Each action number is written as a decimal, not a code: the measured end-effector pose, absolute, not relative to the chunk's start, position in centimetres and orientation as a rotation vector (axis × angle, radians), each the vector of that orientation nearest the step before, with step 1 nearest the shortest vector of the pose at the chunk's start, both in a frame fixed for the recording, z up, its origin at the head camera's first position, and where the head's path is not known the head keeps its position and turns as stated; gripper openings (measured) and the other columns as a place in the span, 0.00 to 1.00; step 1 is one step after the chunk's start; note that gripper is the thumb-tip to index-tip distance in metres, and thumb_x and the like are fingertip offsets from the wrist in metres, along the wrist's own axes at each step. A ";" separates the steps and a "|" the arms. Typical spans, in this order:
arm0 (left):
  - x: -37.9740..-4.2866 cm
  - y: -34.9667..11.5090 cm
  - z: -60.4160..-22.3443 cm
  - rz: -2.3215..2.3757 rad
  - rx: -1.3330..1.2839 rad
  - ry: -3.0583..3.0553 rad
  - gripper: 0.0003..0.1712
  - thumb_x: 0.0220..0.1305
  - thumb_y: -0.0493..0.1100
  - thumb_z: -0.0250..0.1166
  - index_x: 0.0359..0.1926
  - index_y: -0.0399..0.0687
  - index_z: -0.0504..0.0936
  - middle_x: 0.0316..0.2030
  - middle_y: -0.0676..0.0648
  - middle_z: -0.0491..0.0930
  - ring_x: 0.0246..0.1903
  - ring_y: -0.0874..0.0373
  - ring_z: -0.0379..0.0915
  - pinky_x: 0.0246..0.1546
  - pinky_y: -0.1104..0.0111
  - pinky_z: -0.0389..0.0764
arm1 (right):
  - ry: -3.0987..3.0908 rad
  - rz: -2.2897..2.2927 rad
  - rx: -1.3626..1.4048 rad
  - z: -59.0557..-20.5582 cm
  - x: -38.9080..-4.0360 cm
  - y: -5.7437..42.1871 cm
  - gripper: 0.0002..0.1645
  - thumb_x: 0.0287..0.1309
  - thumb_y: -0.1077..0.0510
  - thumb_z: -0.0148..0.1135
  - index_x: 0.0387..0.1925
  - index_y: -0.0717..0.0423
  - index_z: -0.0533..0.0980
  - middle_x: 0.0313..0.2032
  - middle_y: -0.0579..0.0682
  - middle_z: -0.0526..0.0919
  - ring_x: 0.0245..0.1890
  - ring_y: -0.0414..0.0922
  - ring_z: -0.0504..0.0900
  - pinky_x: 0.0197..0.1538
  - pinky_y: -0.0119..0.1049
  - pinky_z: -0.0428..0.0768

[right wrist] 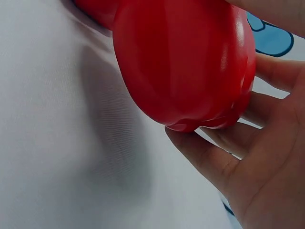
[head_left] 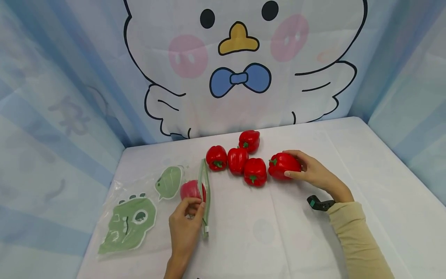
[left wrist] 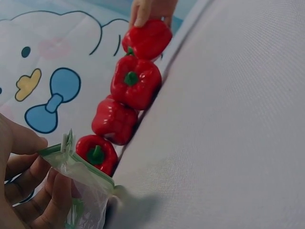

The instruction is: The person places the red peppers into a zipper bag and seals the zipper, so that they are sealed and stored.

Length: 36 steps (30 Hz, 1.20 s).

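My right hand (head_left: pixel 315 174) grips a red bell pepper (head_left: pixel 283 166) on its side, its green stem toward the left; in the right wrist view the fingers wrap the pepper's (right wrist: pixel 186 62) rounded end. My left hand (head_left: pixel 186 224) pinches the edge of a clear zip bag (head_left: pixel 163 228) near its green zip strip (head_left: pixel 205 209), which stands raised at the bag's right side. Inside the bag, another red pepper (head_left: pixel 189 190) shows through the plastic, partly behind the strip. In the left wrist view the thumb and fingers hold the bag's zip edge (left wrist: pixel 52 149) by its slider.
Several more red peppers (head_left: pixel 238 161) stand grouped between the bag and my right hand, toward the table's back edge. The bag carries a green dinosaur print (head_left: pixel 130 224). A white cloth covers the table (head_left: pixel 244 232); a cartoon curtain (head_left: pixel 240 108) hangs behind it.
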<state>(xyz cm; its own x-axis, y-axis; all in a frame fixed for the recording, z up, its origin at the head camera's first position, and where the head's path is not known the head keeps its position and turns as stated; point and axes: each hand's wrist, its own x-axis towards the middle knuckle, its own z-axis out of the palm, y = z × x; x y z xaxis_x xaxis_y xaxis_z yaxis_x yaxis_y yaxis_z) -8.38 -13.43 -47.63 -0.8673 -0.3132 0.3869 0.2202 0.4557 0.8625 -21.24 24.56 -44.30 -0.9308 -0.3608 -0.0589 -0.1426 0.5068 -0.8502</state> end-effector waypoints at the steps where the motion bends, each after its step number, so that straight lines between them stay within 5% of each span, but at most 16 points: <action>1: -8.4 -13.4 -47.6 -1.414 0.074 -2.208 0.10 0.58 0.30 0.76 0.35 0.48 0.86 0.26 0.51 0.84 0.22 0.68 0.74 0.23 0.78 0.75 | 2.524 -1.390 -0.425 -44.2 -21.2 24.6 0.43 0.66 0.50 0.70 0.76 0.50 0.62 0.72 0.59 0.68 0.72 0.62 0.66 0.65 0.60 0.80; 36: -8.5 -13.4 -48.0 -1.430 0.061 -2.184 0.09 0.59 0.31 0.76 0.35 0.47 0.86 0.26 0.50 0.84 0.22 0.67 0.74 0.19 0.79 0.74 | 2.622 -1.420 -0.532 -41.6 -19.8 20.9 0.42 0.66 0.50 0.71 0.76 0.47 0.64 0.71 0.56 0.71 0.69 0.60 0.72 0.65 0.61 0.79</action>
